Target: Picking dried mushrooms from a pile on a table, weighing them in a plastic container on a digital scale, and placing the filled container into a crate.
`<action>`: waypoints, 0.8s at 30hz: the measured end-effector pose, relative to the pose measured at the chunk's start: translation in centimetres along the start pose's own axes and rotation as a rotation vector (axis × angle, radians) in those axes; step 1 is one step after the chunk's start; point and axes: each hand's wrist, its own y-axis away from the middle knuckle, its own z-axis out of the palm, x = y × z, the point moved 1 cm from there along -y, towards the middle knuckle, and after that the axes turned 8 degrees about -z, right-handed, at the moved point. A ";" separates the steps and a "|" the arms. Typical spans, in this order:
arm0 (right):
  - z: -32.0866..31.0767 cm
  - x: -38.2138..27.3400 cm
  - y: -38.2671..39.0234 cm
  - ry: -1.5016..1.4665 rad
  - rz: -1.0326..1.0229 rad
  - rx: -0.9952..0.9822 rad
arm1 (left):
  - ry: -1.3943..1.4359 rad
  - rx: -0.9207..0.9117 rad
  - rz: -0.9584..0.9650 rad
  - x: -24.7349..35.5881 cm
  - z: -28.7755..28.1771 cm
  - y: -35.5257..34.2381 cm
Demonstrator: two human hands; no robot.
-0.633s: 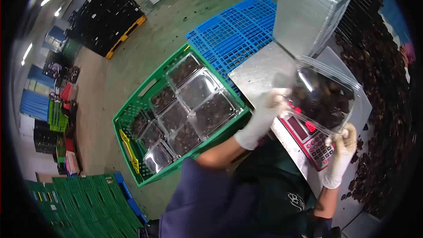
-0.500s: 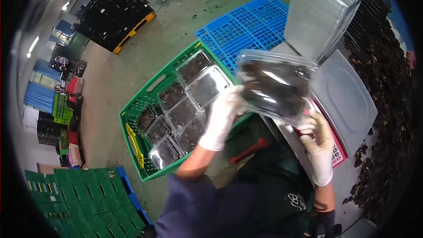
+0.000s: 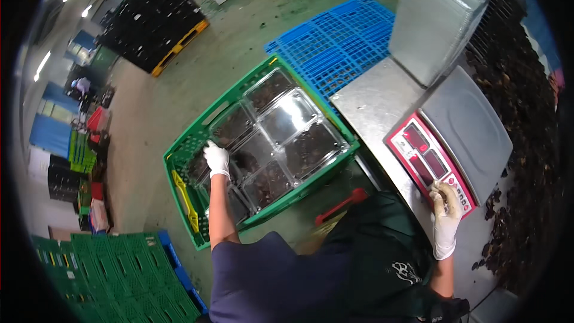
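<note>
My left hand [image 3: 216, 158], in a white glove, reaches down into the green crate [image 3: 185, 149] and rests on a clear lidded tray of dark produce [image 3: 200, 167] at the crate's left end. Several more filled clear trays [image 3: 287, 125] lie packed in the crate. My right hand [image 3: 445, 206], also gloved, rests on the front edge of the weighing scale [image 3: 460, 131], by its red keypad panel. The scale's grey pan is bare.
A tall stack of empty clear trays [image 3: 436, 18] stands behind the scale on the steel table [image 3: 371, 107]. Dark loose produce [image 3: 526, 113] is heaped at the right. A blue pallet [image 3: 335, 42] lies beyond the crate; green crates [image 3: 119, 275] are stacked lower left.
The filled clear tray that both hands held above the scale has gone down into the green crate with my left hand. My right hand let go and dropped to the scale's front edge.
</note>
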 end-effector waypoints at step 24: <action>-10.8 8.4 18.1 0.805 0.203 0.750 | 0.553 0.037 1.730 56.5 -39.5 20.9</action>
